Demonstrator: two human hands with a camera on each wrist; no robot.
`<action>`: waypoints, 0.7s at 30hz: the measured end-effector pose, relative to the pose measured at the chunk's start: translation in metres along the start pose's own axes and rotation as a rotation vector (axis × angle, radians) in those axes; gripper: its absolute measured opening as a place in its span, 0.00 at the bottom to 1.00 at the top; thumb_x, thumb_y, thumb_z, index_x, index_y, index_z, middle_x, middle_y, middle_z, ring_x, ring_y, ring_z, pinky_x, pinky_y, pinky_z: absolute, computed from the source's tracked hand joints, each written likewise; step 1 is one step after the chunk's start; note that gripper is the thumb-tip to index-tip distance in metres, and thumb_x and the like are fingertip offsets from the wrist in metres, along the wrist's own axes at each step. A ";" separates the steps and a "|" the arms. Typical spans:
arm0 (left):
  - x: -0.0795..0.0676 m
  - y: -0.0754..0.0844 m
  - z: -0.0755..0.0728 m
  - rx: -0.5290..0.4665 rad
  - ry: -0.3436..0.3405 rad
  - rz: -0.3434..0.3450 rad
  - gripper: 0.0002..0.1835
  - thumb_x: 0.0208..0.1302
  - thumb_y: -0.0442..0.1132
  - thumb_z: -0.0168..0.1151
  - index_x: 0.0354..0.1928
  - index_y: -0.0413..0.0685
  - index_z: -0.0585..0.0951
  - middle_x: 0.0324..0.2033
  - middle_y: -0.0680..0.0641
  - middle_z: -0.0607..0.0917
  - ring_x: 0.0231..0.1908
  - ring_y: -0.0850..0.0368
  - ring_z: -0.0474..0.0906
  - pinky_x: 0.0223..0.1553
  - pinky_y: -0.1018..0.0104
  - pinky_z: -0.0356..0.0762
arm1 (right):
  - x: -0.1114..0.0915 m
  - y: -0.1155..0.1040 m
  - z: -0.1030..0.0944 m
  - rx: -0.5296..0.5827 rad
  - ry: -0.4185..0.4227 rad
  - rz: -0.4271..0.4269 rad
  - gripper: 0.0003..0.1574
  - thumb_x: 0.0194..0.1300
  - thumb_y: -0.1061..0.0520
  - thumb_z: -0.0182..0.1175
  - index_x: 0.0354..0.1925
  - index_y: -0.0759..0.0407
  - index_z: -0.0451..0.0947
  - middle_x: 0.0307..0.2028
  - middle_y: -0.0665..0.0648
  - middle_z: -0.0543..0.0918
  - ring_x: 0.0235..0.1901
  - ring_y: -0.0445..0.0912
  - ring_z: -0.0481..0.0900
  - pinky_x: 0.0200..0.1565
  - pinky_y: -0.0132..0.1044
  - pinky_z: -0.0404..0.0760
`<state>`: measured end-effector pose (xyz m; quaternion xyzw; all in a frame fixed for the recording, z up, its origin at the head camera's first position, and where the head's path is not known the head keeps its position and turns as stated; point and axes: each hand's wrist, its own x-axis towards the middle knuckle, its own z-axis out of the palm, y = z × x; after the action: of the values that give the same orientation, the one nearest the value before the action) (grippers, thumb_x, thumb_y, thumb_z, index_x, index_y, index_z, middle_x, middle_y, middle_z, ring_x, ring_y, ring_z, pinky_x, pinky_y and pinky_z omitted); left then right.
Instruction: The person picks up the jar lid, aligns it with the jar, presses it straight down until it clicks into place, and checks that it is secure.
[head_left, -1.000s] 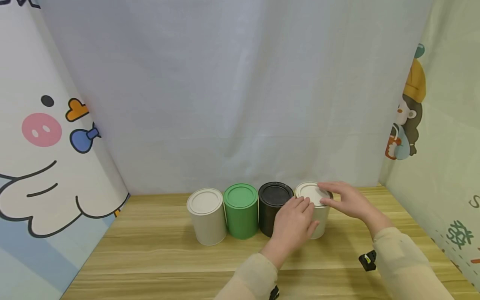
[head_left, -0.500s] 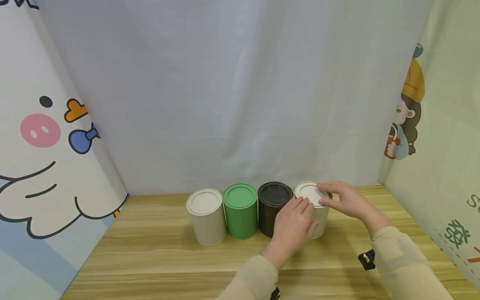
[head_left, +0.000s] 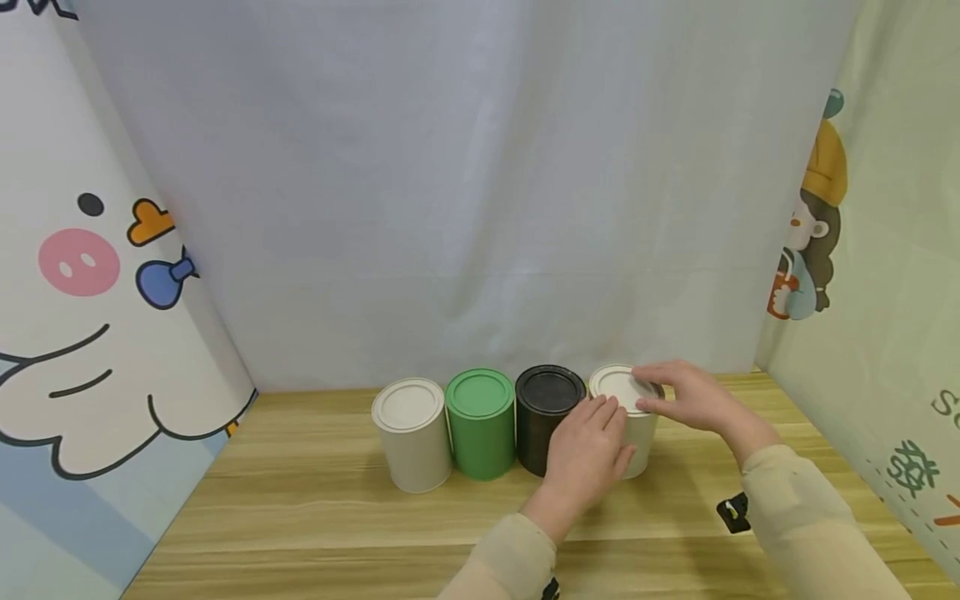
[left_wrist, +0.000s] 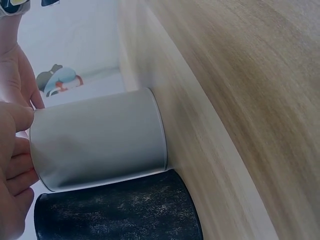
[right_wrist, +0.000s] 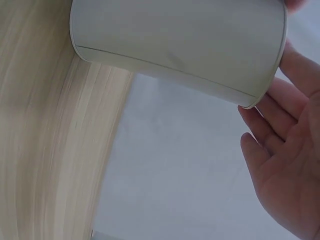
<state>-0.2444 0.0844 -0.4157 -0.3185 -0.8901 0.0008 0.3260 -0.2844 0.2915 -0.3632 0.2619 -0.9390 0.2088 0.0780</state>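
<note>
A white can (head_left: 619,385) with a recessed lid stands upright at the right end of a row of cans. My left hand (head_left: 588,448) holds its near left side, fingertips at the lid's rim, the thumb apart toward the right. In the left wrist view the thumb meets the edge of the can (left_wrist: 97,142), with the fingers behind it. From the right, my right hand (head_left: 693,398) spans the rim between thumb and fingers. The right wrist view shows its lower fingers (right_wrist: 256,152) spread off the can. Partly behind my left hand is the black can (head_left: 551,388).
A green can (head_left: 481,425) and another white can (head_left: 412,442) stand left of the black one, close together. All are on a wood-grain table (head_left: 322,500). A pale curtain (head_left: 450,208) hangs behind, with printed cloths on both sides. A small black device (head_left: 733,513) shows by the right sleeve.
The hands and the cans hold nearly the same positions; the head view has shifted very slightly.
</note>
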 end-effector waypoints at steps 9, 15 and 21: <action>0.002 -0.006 -0.004 -0.053 -0.006 0.014 0.24 0.66 0.57 0.63 0.58 0.54 0.81 0.57 0.54 0.82 0.60 0.60 0.75 0.67 0.67 0.64 | 0.000 -0.002 0.002 -0.027 0.024 -0.042 0.32 0.64 0.54 0.68 0.60 0.71 0.76 0.57 0.71 0.78 0.56 0.67 0.74 0.57 0.63 0.72; 0.005 -0.011 -0.007 -0.036 -0.026 0.004 0.24 0.67 0.59 0.60 0.58 0.53 0.82 0.59 0.53 0.81 0.61 0.59 0.74 0.68 0.66 0.62 | 0.007 -0.007 0.007 -0.014 0.022 -0.106 0.32 0.65 0.54 0.68 0.62 0.69 0.75 0.59 0.69 0.77 0.58 0.66 0.73 0.58 0.62 0.72; 0.007 -0.015 -0.009 -0.005 -0.109 -0.022 0.26 0.68 0.63 0.57 0.58 0.53 0.81 0.59 0.53 0.80 0.63 0.59 0.72 0.70 0.64 0.60 | 0.013 -0.009 0.009 0.000 -0.030 -0.111 0.34 0.66 0.53 0.66 0.63 0.71 0.73 0.60 0.69 0.76 0.59 0.67 0.72 0.59 0.63 0.71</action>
<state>-0.2523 0.0747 -0.4015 -0.3091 -0.9099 0.0126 0.2763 -0.2911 0.2748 -0.3648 0.3164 -0.9242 0.2002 0.0755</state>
